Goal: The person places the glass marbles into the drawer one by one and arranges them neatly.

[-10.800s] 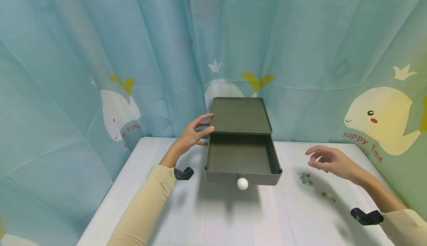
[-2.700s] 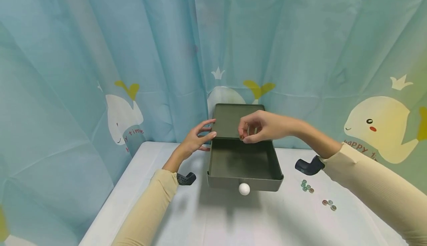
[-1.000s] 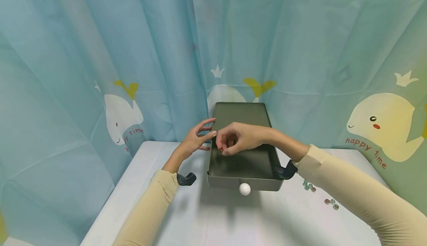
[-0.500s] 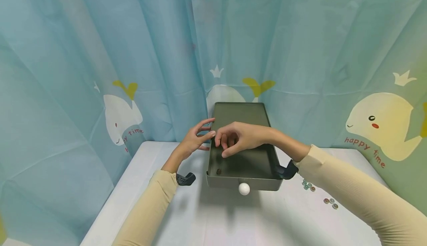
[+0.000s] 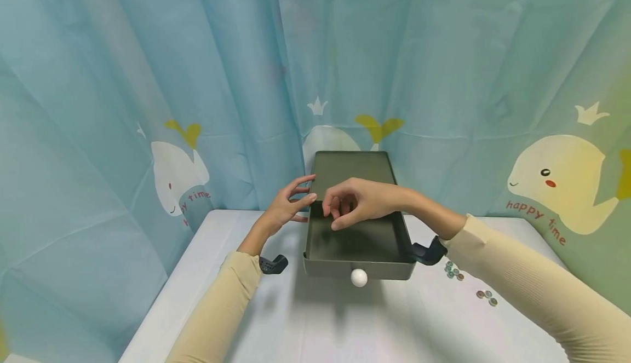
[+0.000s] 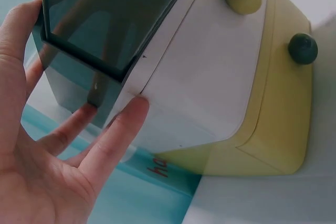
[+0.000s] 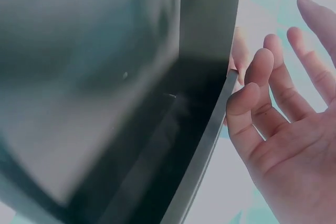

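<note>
A small drawer cabinet (image 5: 352, 168) with a dark green top stands against the curtain, its top drawer (image 5: 335, 269) pulled out. My left hand (image 5: 282, 207) rests its spread fingertips on the cabinet's left side, as the left wrist view also shows. Over the back part of the drawer hovers my right hand (image 5: 367, 200), fingers loosely bent, with no object visible between thumb and fingers. In the right wrist view that hand (image 7: 302, 150) appears beside the dark drawer wall (image 7: 207, 140). Part of the drawer floor is hidden beneath it.
On the white table to the right lie two groups of small round pieces, one mostly green (image 5: 452, 271), the other reddish and grey (image 5: 487, 297). White (image 6: 199, 77) and yellow (image 6: 283, 98) drawers with round knobs sit below the green one.
My right hand brought a small reddish-brown piece over the drawer and let it go. It showed near the drawer's front left half a second ago, and is out of sight now. Left hand stayed.
</note>
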`<state>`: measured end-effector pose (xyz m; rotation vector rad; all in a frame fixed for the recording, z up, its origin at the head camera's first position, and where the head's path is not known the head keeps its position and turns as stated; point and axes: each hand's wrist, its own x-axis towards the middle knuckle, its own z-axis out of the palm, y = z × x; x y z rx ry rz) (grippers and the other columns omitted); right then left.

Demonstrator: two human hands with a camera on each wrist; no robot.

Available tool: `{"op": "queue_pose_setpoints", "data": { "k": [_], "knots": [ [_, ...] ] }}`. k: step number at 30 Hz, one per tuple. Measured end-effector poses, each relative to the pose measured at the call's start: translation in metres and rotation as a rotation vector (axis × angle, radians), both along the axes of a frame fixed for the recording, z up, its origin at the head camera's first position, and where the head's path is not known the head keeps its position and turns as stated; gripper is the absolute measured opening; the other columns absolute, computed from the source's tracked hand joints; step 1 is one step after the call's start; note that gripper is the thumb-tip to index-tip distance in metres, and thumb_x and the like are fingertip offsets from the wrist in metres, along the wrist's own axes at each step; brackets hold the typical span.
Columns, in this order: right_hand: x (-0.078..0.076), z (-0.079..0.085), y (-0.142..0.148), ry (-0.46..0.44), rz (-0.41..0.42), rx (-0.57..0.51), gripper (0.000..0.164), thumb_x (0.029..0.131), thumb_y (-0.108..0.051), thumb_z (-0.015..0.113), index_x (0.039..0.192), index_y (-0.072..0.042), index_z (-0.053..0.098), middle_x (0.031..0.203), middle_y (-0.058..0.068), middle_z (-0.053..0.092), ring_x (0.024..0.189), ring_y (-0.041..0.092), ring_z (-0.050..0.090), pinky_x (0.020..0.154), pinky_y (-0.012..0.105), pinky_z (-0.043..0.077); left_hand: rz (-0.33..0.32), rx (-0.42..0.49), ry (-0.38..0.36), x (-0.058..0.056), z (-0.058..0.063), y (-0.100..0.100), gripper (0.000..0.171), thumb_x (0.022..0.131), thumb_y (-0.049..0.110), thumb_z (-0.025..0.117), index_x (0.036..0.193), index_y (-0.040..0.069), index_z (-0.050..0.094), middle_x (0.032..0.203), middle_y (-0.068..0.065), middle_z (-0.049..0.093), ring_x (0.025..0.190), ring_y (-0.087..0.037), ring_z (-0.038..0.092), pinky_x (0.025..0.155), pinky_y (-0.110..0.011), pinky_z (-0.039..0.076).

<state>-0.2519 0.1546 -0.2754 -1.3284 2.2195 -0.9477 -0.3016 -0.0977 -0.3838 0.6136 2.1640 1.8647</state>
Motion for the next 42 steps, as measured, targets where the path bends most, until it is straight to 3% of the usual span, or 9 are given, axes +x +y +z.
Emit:
{"op": "queue_pose_setpoints", "data": {
  "k": [5,12,16,21,28,42],
  "knots": [
    [0.002,0.002,0.005,0.013,-0.002,-0.001,0.018,0.093,-0.024,0.079,0.106,-0.017,0.069,0.088,0.003,0.065,0.073,0.024,0.062,0.068,0.033,0.053,-0.002,0.000,0.008,0.000,-0.001,-0.001,0.055,0.103,0.030,0.066,0.154,0.033,0.046,0.155,-0.017,0.039,0.134,-0.037,0.053,0.083,-0.052,0.061],
    [0.005,0.002,0.012,0.025,-0.028,0.003,0.025,0.093,-0.024,0.079,0.108,-0.007,0.068,0.089,0.003,0.064,0.075,0.024,0.062,0.070,0.032,0.053,-0.001,-0.004,0.013,0.001,0.001,-0.001,0.056,0.102,0.030,0.066,0.154,0.033,0.047,0.155,-0.018,0.040,0.133,-0.037,0.055,0.083,-0.052,0.061],
    [0.006,0.003,0.015,0.039,-0.030,-0.008,0.023,0.094,-0.024,0.078,0.107,-0.007,0.068,0.088,0.002,0.064,0.076,0.023,0.062,0.069,0.031,0.053,0.002,-0.004,0.010,0.002,0.001,-0.001,0.056,0.102,0.030,0.066,0.154,0.032,0.046,0.155,-0.018,0.040,0.133,-0.036,0.054,0.083,-0.052,0.061],
    [0.009,0.004,0.021,0.067,-0.053,-0.025,0.023,0.094,-0.024,0.078,0.109,-0.009,0.069,0.087,0.000,0.065,0.077,0.021,0.062,0.066,0.030,0.051,0.010,-0.006,0.007,0.001,0.000,0.000,0.055,0.102,0.030,0.067,0.154,0.033,0.047,0.154,-0.017,0.040,0.133,-0.035,0.054,0.083,-0.052,0.061],
    [0.017,0.006,0.035,0.081,-0.123,-0.060,0.019,0.094,-0.024,0.078,0.110,-0.023,0.068,0.087,-0.001,0.067,0.079,0.021,0.062,0.065,0.031,0.052,0.007,0.002,0.009,0.000,-0.001,0.000,0.055,0.102,0.029,0.067,0.154,0.033,0.047,0.154,-0.017,0.040,0.133,-0.036,0.054,0.084,-0.052,0.060],
    [0.033,0.007,0.072,0.072,-0.231,-0.105,0.021,0.093,-0.016,0.078,0.111,-0.018,0.068,0.087,0.003,0.067,0.077,0.022,0.063,0.065,0.029,0.055,-0.001,-0.001,0.006,0.000,-0.001,-0.001,0.057,0.102,0.028,0.066,0.155,0.031,0.046,0.156,-0.018,0.038,0.135,-0.039,0.052,0.086,-0.053,0.059]
  ]
}}
